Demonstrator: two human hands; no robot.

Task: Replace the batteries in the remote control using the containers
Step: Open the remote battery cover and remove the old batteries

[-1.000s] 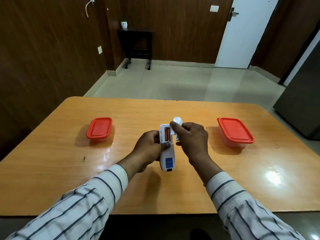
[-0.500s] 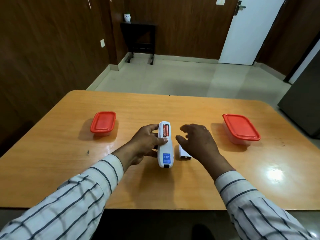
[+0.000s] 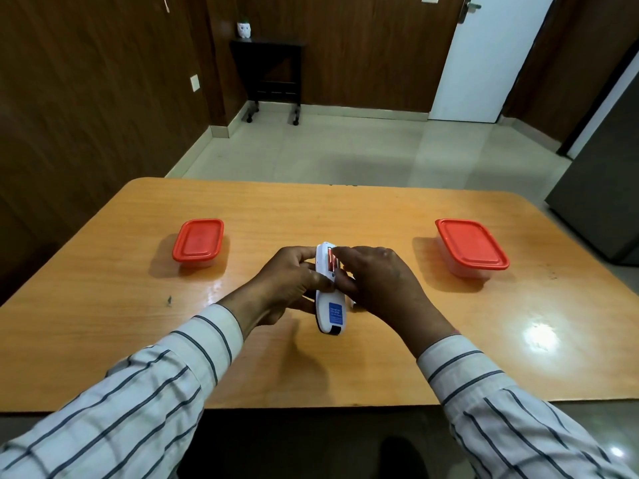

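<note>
A white remote control [image 3: 330, 314] lies back-up at the table's middle, its battery bay uncovered with red batteries [image 3: 331, 261] showing inside. My left hand [image 3: 288, 280] grips the remote's left side. My right hand [image 3: 380, 281] rests over the bay, its fingertips on the batteries; whether it pinches one I cannot tell. The white battery cover [image 3: 354, 304] lies on the table under my right hand, mostly hidden. Two red-lidded clear containers stand shut: a small one [image 3: 197, 242] at left, a larger one [image 3: 472, 247] at right.
The orange wooden table [image 3: 311, 212] has rounded far corners, and its front edge runs just past my sleeves. A small dark speck [image 3: 169, 300] lies left of my left arm. A grey cabinet [image 3: 601, 188] stands beyond the table's right side.
My right hand set the battery cover down on the table beside the remote, then moved back left onto the uncovered battery bay. My left hand kept its hold on the remote.
</note>
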